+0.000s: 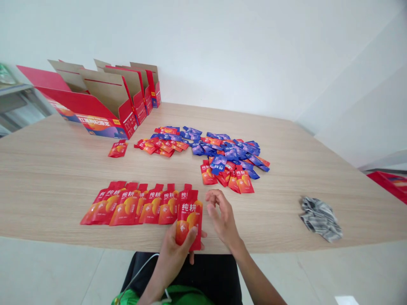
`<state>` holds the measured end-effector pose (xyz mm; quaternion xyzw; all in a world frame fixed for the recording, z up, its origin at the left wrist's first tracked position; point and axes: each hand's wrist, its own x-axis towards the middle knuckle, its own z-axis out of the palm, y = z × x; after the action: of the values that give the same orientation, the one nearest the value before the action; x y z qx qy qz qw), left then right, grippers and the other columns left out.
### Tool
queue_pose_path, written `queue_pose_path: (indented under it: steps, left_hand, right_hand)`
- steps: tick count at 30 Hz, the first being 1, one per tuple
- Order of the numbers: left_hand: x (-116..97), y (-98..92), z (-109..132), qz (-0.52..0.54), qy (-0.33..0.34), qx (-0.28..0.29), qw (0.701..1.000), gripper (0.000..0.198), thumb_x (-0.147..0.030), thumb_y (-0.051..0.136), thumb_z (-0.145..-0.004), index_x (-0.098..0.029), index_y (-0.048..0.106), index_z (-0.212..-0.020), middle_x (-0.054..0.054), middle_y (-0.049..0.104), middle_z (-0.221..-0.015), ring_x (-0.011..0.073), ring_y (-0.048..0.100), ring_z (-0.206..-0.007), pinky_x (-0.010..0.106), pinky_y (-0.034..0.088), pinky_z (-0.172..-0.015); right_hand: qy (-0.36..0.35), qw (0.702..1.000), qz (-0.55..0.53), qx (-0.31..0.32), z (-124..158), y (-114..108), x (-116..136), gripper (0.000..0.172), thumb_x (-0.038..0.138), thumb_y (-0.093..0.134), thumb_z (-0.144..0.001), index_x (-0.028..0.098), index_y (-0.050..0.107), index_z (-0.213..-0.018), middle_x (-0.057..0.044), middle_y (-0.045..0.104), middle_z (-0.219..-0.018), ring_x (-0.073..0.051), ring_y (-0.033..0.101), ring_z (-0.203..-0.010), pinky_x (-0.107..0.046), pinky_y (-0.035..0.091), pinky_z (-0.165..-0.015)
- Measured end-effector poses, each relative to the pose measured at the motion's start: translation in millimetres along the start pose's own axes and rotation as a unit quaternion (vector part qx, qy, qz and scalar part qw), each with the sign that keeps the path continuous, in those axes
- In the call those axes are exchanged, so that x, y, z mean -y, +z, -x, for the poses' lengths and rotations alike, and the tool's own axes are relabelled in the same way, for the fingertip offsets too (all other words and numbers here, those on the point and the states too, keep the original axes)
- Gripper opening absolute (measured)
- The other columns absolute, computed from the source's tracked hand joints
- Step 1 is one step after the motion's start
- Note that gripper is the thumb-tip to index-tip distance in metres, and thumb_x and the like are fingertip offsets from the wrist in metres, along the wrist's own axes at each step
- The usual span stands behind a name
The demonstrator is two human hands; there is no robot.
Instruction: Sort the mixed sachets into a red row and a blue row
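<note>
My left hand (178, 245) is closed around a red pouch (190, 218) printed with orange fruit, held upright at the table's front edge; whether more pouches lie behind it I cannot tell. Just to its right my right hand (223, 218) hovers with fingers curved and apart, nothing visible in them. A row of overlapping red pouches (127, 205) lies along the near side of the table, left of the held one. Beyond my hands spreads a mixed pile of blue pouches (230, 150) and red pouches (244, 180).
Open red cartons (104, 120) stand in a row at the back left of the wooden table (286, 148). One single red pouch (118, 148) lies before them. A crumpled striped cloth (321, 218) is at the right. A white wall (222, 55) rises behind the table.
</note>
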<state>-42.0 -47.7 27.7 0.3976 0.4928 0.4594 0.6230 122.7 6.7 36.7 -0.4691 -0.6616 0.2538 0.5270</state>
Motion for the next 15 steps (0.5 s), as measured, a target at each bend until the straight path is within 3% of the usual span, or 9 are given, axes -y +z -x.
queue_pose_path:
  steps: [4, 8, 15]
  left_hand:
    - [0, -7.3, 9, -0.026, -0.035, 0.048, 0.998, 0.055, -0.068, 0.078, -0.083, -0.017, 0.064, -0.092, 0.011, 0.079, -0.082, 0.0184, 0.072, -0.055, 0.02, 0.046, -0.037]
    - [-6, -13.5, 17, -0.041, -0.051, 0.08, 0.995, 0.051, -0.064, 0.078, -0.084, -0.016, 0.065, -0.092, 0.01, 0.079, -0.081, 0.0177, 0.073, -0.056, 0.019, 0.044, -0.039]
    - [-21, -15.9, 24, -0.082, -0.072, 0.091, 0.99, 0.044, -0.056, 0.08, -0.083, -0.016, 0.068, -0.096, 0.009, 0.081, -0.085, 0.0146, 0.07, -0.059, 0.018, 0.042, -0.044]
  right_hand:
    - [0.074, 0.983, -0.051, 0.159, -22, -2, 3, 0.039, 0.058, 0.06, -0.099, 0.023, 0.063, -0.082, 0.001, 0.058, -0.071, -0.017, 0.053, -0.067, -0.029, 0.044, -0.065]
    - [0.107, 0.952, -0.094, 0.272, -29, -5, 6, 0.051, 0.065, 0.058, -0.098, 0.022, 0.06, -0.071, 0.0, 0.058, -0.068, -0.015, 0.05, -0.062, -0.028, 0.038, -0.058]
    - [0.129, 0.923, -0.156, 0.328, -28, -3, 9, 0.064, 0.069, 0.057, -0.098, 0.021, 0.042, -0.058, 0.005, 0.04, -0.054, -0.009, 0.032, -0.051, -0.026, 0.026, -0.051]
